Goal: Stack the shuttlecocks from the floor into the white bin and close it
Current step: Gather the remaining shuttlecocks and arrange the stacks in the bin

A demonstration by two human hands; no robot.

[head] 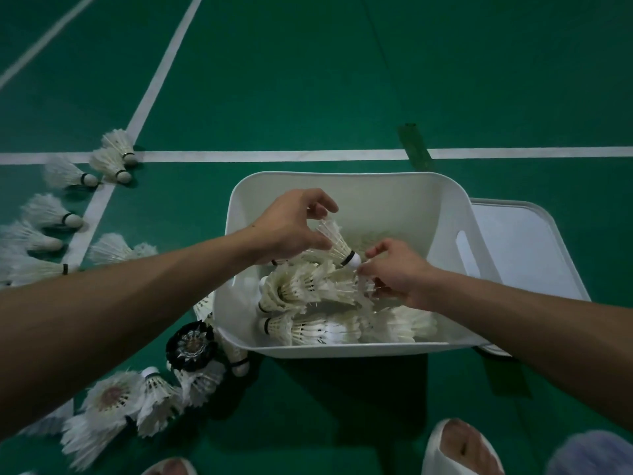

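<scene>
The job looks partly done. Over the white bin [342, 176], the left hand [287, 228] pinches a feather shuttlecock [337, 243] by its skirt, cork pointing at the right hand [394, 272]. The right hand's fingers curl round the end of a nested row [298, 289] inside the bin. More rows lie along the bin's near wall. Many loose shuttlecocks [51, 214] remain on the floor left of the bin, with a black one [191, 344] at its near-left corner. The lid [520, 241] lies flat just right of the bin, so closing it is still to come.
</scene>
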